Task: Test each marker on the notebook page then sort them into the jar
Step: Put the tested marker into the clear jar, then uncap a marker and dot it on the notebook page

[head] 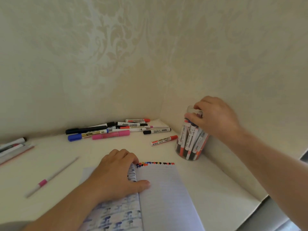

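Head view: a marker is gripped by the right hand over the jar for sorting, while the notebook is pinned flat by the open left hand.

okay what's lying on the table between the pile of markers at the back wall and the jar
In the head view, one red-capped marker lies alone between the pile of markers and the jar, touching neither.
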`<action>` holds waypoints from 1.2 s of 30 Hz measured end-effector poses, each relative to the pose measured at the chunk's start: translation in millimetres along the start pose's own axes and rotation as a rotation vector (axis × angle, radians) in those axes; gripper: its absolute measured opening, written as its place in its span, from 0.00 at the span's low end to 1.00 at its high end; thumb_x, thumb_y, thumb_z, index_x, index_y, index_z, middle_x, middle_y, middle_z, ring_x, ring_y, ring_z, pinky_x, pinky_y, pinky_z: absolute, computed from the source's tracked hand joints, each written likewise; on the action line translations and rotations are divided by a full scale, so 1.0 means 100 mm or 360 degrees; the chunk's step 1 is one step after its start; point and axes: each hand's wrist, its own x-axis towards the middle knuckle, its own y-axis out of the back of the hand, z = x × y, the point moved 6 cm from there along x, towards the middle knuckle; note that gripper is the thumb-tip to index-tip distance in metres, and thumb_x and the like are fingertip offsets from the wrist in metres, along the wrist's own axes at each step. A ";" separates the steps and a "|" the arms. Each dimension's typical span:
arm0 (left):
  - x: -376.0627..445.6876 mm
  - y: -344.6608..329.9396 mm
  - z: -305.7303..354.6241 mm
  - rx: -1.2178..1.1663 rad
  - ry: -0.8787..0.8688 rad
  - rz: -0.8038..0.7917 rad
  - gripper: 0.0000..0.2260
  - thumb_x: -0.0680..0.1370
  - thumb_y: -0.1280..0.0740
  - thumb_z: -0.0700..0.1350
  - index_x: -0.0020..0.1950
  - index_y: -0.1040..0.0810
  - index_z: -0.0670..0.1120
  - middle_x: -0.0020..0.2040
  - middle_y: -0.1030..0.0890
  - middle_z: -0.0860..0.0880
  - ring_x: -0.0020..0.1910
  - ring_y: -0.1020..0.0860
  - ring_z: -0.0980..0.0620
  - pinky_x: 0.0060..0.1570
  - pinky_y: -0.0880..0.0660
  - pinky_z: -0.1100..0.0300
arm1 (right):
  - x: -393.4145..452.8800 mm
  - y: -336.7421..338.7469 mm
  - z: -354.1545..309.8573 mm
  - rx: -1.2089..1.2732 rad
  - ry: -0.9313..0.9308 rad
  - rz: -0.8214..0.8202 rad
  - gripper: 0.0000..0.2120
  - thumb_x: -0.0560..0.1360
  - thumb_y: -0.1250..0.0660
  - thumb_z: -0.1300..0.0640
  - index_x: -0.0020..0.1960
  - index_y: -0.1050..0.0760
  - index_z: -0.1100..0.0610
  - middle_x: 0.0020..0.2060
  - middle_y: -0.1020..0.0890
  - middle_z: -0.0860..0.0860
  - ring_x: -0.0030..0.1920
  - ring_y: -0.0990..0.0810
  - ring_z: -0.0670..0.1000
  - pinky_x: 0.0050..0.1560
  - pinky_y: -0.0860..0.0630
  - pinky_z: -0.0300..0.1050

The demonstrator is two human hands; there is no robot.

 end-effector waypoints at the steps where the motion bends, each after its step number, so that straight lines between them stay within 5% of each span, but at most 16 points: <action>1: 0.00 0.00 0.00 0.0002 0.0001 -0.0005 0.33 0.67 0.42 0.82 0.65 0.34 0.65 0.60 0.33 0.66 0.61 0.36 0.61 0.65 0.34 0.58 | -0.06 0.00 0.01 0.0019 0.0015 0.0050 0.26 0.78 0.38 0.33 0.47 0.17 0.55 0.45 0.18 0.50 0.47 0.21 0.55 0.48 0.25 0.49; 4: 0.00 0.00 0.00 0.0020 0.0005 -0.0021 0.33 0.68 0.43 0.82 0.66 0.34 0.65 0.61 0.33 0.66 0.61 0.36 0.60 0.66 0.34 0.57 | -0.23 0.02 0.00 0.0011 0.0083 0.0101 0.30 0.80 0.46 0.32 0.50 0.16 0.55 0.46 0.16 0.51 0.48 0.20 0.57 0.50 0.23 0.51; 7: 0.01 0.01 0.01 0.0028 -0.0002 -0.0026 0.33 0.68 0.44 0.82 0.66 0.35 0.65 0.60 0.34 0.66 0.61 0.36 0.60 0.66 0.34 0.57 | -0.27 -0.07 0.03 -0.0154 0.0005 -0.0245 0.35 0.77 0.55 0.27 0.59 0.23 0.50 0.47 0.17 0.50 0.52 0.24 0.54 0.49 0.25 0.52; 10: 0.01 0.00 0.01 -0.0012 -0.0007 -0.0012 0.32 0.67 0.43 0.82 0.64 0.34 0.65 0.60 0.33 0.66 0.61 0.35 0.60 0.65 0.34 0.57 | -0.21 -0.04 0.06 -0.0145 -0.0145 -0.0466 0.38 0.75 0.53 0.24 0.71 0.31 0.47 0.50 0.17 0.52 0.58 0.24 0.56 0.52 0.23 0.52; 13: 0.00 0.00 0.01 -0.0025 -0.0011 -0.0014 0.32 0.68 0.42 0.81 0.64 0.34 0.65 0.59 0.33 0.66 0.60 0.35 0.61 0.65 0.34 0.58 | -0.19 0.21 -0.18 -0.0076 -0.0008 -0.0002 0.28 0.80 0.41 0.39 0.74 0.30 0.53 0.53 0.15 0.54 0.62 0.24 0.60 0.57 0.23 0.55; 16: 0.00 0.01 0.02 -0.0028 -0.0001 -0.0021 0.32 0.68 0.41 0.81 0.65 0.34 0.65 0.60 0.33 0.65 0.61 0.36 0.61 0.65 0.34 0.58 | -0.27 0.23 -0.77 0.0177 0.0374 0.0379 0.14 0.79 0.37 0.55 0.58 0.18 0.58 0.49 0.16 0.54 0.53 0.20 0.59 0.51 0.21 0.54; 19: 0.00 0.02 0.02 -0.0029 -0.0002 -0.0021 0.32 0.68 0.41 0.81 0.65 0.33 0.64 0.60 0.32 0.65 0.61 0.35 0.60 0.65 0.34 0.58 | -0.25 -0.41 -1.27 0.0166 0.0414 -0.0306 0.12 0.79 0.37 0.63 0.58 0.18 0.57 0.54 0.20 0.53 0.55 0.22 0.56 0.54 0.23 0.52; 22: -0.01 0.02 0.02 -0.0039 0.0002 0.0008 0.33 0.68 0.40 0.81 0.66 0.32 0.63 0.60 0.32 0.65 0.61 0.35 0.60 0.64 0.34 0.59 | -0.19 -0.98 -1.35 -0.0252 0.0333 -0.0795 0.11 0.80 0.36 0.64 0.61 0.22 0.58 0.57 0.24 0.56 0.55 0.23 0.57 0.54 0.22 0.51; 28: -0.02 0.02 -0.01 -0.0044 0.0014 0.0039 0.35 0.67 0.41 0.81 0.66 0.31 0.63 0.60 0.31 0.64 0.60 0.34 0.59 0.66 0.33 0.57 | -0.12 -1.22 -1.34 -0.0421 0.0311 -0.0962 0.09 0.84 0.38 0.60 0.61 0.22 0.55 0.56 0.18 0.55 0.53 0.18 0.57 0.45 0.20 0.52; 32: -0.02 0.04 -0.02 -0.0164 0.0039 0.0076 0.40 0.65 0.35 0.80 0.71 0.37 0.63 0.61 0.32 0.64 0.62 0.34 0.60 0.67 0.33 0.56 | -0.20 -0.69 -1.34 0.0307 0.0199 -0.0530 0.08 0.86 0.42 0.50 0.60 0.30 0.52 0.49 0.19 0.51 0.43 0.22 0.55 0.40 0.24 0.52; 34: -0.04 0.07 -0.01 -0.0244 0.0040 0.0129 0.44 0.65 0.32 0.78 0.75 0.43 0.63 0.63 0.34 0.65 0.64 0.36 0.61 0.69 0.34 0.56 | -0.36 -0.38 -1.32 0.1143 -0.0120 -0.0328 0.03 0.83 0.36 0.54 0.53 0.30 0.50 0.40 0.17 0.50 0.38 0.20 0.55 0.34 0.25 0.49; 36: -0.07 0.11 0.00 -0.0316 0.0031 0.0202 0.44 0.67 0.30 0.75 0.77 0.46 0.63 0.64 0.38 0.67 0.67 0.37 0.62 0.69 0.35 0.58 | -0.59 -0.34 -1.32 0.2008 -0.0552 -0.0364 0.08 0.79 0.32 0.64 0.47 0.29 0.54 0.32 0.16 0.53 0.31 0.19 0.55 0.30 0.27 0.45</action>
